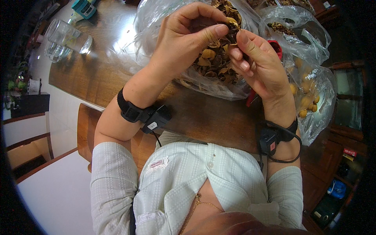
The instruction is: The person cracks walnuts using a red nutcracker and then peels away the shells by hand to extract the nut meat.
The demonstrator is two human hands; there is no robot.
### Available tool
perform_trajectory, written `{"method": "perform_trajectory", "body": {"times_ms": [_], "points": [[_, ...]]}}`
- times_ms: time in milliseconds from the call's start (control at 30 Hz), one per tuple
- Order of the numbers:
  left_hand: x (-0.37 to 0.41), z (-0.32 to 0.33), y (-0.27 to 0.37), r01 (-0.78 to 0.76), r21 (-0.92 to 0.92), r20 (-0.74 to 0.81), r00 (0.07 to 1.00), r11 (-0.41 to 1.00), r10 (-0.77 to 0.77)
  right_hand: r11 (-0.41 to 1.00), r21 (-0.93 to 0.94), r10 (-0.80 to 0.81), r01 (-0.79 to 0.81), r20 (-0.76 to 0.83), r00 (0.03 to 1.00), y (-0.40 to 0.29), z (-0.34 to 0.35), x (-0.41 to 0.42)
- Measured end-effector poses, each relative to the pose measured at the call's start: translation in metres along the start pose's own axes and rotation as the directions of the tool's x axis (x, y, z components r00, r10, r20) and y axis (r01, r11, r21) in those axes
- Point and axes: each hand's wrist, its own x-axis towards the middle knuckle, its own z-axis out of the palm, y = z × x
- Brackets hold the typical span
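Note:
My left hand (186, 36) pinches a broken walnut shell piece (233, 25) between thumb and fingers. From the other side my right hand (263, 60) grips its lower edge, thumb against curled fingers; whatever lies inside that curl is hidden. Both hands are above a clear plastic bag (211, 89) spread wide on the table, full of cracked walnut shells (209, 54). Behind my right hand a red tool (275, 48) shows partly, its lower red end (250, 98) emerging below my palm.
Whole walnuts (307, 101) fill a clear bag on the right. Beyond it, another plastic bag (320, 47) holds small brown pieces (280, 28). A glass mug (69, 38) and a teal-capped container (84, 8) stand at left on the wooden table (217, 117). A wooden chair (91, 129) is beside me.

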Motion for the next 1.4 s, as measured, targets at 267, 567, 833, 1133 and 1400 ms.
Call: {"method": "perform_trajectory", "body": {"times_ms": [267, 567, 833, 1133, 1400], "points": [[-0.001, 0.001, 0.001, -0.011, 0.011, 0.0, 1.0, 1.0, 0.011, 0.999, 0.008, -0.032, 0.033, -0.091, 0.995, 0.007, -0.001, 0.002], [-0.002, 0.01, 0.012, -0.043, 0.075, -0.007, 0.999, 0.996, 0.044, 0.991, 0.134, -0.011, 0.017, -0.046, 0.999, 0.01, -0.005, 0.004], [0.001, 0.011, 0.008, -0.001, -0.182, -0.066, 0.998, 0.983, -0.011, 0.987, 0.154, -0.03, 0.038, -0.053, 0.998, 0.001, -0.001, 0.003], [0.005, 0.005, 0.018, 0.163, -0.362, -0.125, 0.967, 0.918, -0.221, 0.982, 0.188, -0.018, 0.02, -0.012, 1.0, -0.001, -0.004, 0.003], [0.005, -0.001, 0.012, 0.222, -0.336, -0.048, 0.966, 0.915, -0.253, 0.99, 0.139, -0.012, 0.017, -0.037, 0.999, 0.0, -0.002, 0.003]]}}
